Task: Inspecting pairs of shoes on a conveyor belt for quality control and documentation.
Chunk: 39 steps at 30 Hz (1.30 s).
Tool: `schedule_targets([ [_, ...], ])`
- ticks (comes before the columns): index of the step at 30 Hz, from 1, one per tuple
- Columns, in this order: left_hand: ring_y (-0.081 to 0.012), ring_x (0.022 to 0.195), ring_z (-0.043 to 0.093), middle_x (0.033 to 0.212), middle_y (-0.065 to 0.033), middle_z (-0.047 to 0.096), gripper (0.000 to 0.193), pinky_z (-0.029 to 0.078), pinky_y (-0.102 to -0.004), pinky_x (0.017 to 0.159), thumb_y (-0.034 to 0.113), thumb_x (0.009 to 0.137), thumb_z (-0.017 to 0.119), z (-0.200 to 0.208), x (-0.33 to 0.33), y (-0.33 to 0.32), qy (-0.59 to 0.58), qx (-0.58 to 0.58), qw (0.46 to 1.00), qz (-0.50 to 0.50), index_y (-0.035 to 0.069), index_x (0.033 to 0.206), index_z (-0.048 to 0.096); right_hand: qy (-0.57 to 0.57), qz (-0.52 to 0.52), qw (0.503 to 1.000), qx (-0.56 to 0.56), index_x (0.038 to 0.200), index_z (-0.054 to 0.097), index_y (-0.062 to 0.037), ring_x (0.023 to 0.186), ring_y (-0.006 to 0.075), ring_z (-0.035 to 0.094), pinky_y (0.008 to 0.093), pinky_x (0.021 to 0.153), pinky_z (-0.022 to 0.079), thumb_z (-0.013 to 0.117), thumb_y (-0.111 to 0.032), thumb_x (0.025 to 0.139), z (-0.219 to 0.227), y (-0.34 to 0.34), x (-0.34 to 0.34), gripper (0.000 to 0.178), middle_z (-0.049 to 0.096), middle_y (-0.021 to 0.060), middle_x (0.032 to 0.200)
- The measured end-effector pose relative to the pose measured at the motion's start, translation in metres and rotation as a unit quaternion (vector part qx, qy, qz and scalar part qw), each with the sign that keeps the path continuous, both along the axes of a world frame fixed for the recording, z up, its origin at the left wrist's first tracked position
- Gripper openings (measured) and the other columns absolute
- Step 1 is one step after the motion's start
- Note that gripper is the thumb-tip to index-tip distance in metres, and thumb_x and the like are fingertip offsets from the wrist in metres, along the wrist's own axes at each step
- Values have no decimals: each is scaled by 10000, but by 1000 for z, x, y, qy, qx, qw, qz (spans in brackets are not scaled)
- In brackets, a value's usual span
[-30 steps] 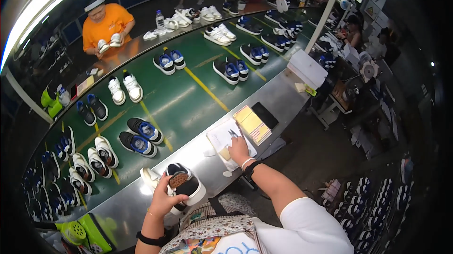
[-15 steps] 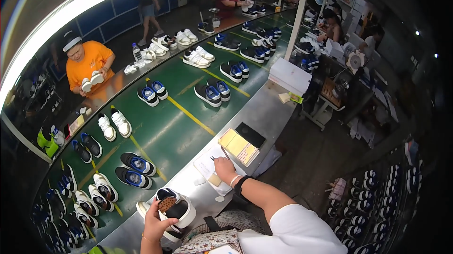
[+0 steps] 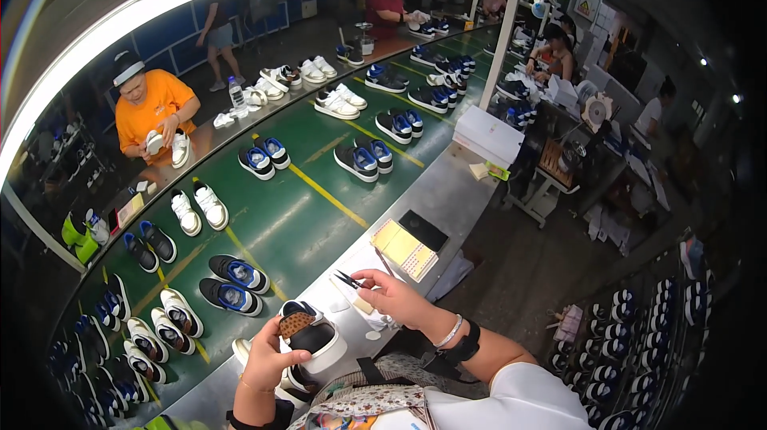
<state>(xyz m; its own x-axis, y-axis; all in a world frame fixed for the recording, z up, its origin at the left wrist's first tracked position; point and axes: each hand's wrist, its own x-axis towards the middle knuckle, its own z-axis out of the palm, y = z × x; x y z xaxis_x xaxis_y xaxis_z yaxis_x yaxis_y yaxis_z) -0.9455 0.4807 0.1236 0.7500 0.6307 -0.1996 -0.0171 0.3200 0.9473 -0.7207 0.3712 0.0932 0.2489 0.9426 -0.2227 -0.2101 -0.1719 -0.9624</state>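
1. The left hand (image 3: 276,358) is closing its grip around a black-and-white sneaker (image 3: 310,344), holding it at the near edge of the grey metal desk (image 3: 447,198).
2. The right hand (image 3: 393,296) is pinching small black thread snips (image 3: 347,278) just above it.
3. To work cleanly, I judge, the shoe should be held steady while the blades are brought in slowly.
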Motion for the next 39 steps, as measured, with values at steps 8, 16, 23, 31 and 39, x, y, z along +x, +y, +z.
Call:
schedule_targets([
  [8,-187,1015,507,1053,-88,568,704,371,-304,913,41,488,820,4,-9,3,-6,9,1000,-29,-41,1099,481,17,66,996,61,1254,426,-105,704,40,424,187,602,367,548,-169,856,23,-18,-23,422,496,-27,813],
  [16,-155,1026,491,1080,-52,555,689,344,-283,929,-17,526,769,16,-18,3,-22,-16,998,-65,-14,1153,482,-237,80,962,114,1163,502,-109,659,85,480,231,622,418,670,-140,760,42,-31,-34,437,548,10,764],
  [23,-147,1012,491,1052,-44,564,662,345,-277,922,-19,519,770,19,-27,5,-23,-29,997,-66,-9,1123,500,-223,81,966,104,1149,510,-102,624,80,456,228,592,403,668,-143,757,47,-31,-45,425,507,8,696],
  [31,-143,990,493,1031,-36,567,647,350,-272,908,-4,509,783,25,-31,5,-24,-33,997,-73,-3,1097,514,-187,86,974,97,1082,571,-91,691,75,497,208,641,426,703,-160,733,49,-31,-48,380,583,9,837],
  [39,-143,998,490,1040,-41,564,651,351,-275,912,-2,514,784,27,-41,5,-21,-45,996,-70,-7,1103,506,-211,103,966,105,1085,567,-79,707,83,512,218,651,433,694,-165,741,53,-27,-57,376,588,17,849],
])
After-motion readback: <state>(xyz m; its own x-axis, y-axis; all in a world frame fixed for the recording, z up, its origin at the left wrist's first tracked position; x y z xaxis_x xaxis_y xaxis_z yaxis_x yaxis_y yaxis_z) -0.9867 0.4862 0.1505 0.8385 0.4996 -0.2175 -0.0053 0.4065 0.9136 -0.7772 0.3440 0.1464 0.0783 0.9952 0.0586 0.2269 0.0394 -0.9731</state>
